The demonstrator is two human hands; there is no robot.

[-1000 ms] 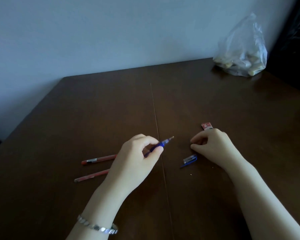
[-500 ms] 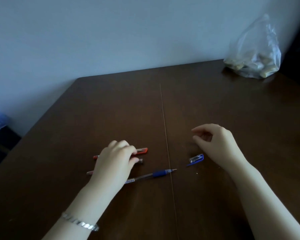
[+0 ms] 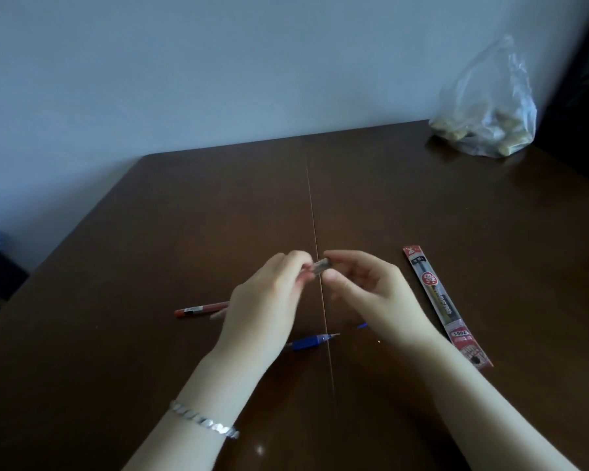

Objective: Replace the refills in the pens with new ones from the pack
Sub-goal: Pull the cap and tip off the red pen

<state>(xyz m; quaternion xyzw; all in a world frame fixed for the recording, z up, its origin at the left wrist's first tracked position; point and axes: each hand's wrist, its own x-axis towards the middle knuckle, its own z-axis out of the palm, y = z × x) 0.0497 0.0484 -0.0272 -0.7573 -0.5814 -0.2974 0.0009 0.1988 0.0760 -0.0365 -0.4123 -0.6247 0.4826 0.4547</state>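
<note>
Above the middle of the brown table (image 3: pixel 422 205), my left hand (image 3: pixel 266 300) and my right hand (image 3: pixel 374 294) meet on one pen (image 3: pixel 318 267), of which only a short clear, reddish piece shows between the fingertips. A blue pen (image 3: pixel 312 342) lies uncapped on the table below the hands, tip pointing right. A red pen (image 3: pixel 201 309) lies to the left, partly hidden by my left hand. A small blue piece (image 3: pixel 362 325), apparently the cap, peeks out under my right wrist. The long red-and-black refill pack (image 3: pixel 442 304) lies flat to the right.
A clear plastic bag (image 3: pixel 487 113) with pale lumps stands at the table's far right corner against the wall. A seam (image 3: pixel 315 226) runs down the table's middle. A bracelet (image 3: pixel 204 419) is on my left wrist.
My left hand put down the blue pen and lifted another pen from the left. My right hand moved left onto it, uncovering the refill pack.
</note>
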